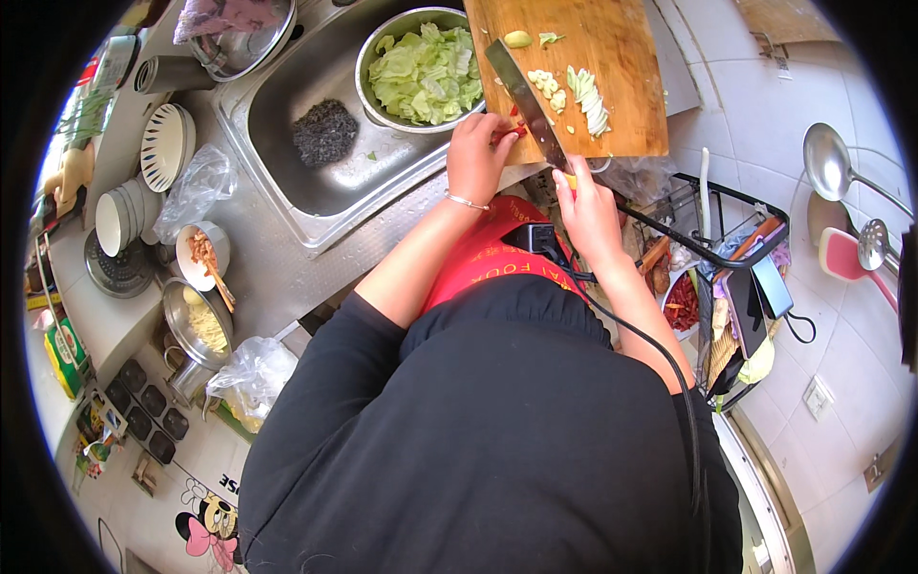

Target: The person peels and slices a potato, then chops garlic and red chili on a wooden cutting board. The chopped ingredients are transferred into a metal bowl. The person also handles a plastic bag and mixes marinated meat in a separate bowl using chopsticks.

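My right hand grips the handle of a kitchen knife, its broad blade slanting over the wooden cutting board. Close to the blade's left side, my left hand pinches red chili pieces at the board's near left corner. Beyond the knife lie chopped garlic, a fanned pile of pale green slices and a yellowish, oval peeled piece. A metal bowl of torn lettuce stands left of the board, partly over the sink.
The steel sink holds a dark scouring pad. On the left counter are a bowl of meat with chopsticks, a pan of pale shreds and stacked bowls. A black wire rack stands at right.
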A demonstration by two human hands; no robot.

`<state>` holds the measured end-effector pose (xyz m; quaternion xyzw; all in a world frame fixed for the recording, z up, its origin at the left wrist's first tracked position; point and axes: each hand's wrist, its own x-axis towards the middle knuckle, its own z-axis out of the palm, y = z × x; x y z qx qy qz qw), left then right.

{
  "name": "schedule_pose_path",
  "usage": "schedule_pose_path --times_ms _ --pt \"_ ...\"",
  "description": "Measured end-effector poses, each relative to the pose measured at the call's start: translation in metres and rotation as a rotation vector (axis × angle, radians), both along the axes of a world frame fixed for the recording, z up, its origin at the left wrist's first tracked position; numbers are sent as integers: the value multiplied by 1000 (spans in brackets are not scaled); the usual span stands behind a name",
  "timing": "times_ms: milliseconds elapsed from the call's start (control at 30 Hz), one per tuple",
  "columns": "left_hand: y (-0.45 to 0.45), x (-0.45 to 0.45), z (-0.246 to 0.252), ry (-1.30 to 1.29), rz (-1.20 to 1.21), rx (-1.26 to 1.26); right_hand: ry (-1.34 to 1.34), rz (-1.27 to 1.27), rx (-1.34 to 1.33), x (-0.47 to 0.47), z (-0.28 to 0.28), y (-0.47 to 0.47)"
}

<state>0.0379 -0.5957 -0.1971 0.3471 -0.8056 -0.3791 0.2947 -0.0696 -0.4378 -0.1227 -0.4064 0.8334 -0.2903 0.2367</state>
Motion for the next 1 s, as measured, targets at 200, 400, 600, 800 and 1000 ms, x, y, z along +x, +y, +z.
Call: schedule_pose_path --times_ms 200,400,600,800,1000 --pt "2 0 -3 27 8 178 52 11 70 9 -8 12" --pt "-2 3 -11 34 -57 36 52 50 57 7 -12 13" --pt "-5 -1 -14 -3 -49 9 109 18 203 14 -14 -22" --pt "-8 1 -9 -9 -82 -91 54 -13 247 15 -4 -23" --pt "-6 2 -9 4 -109 -117 150 37 50 11 -15 -42"
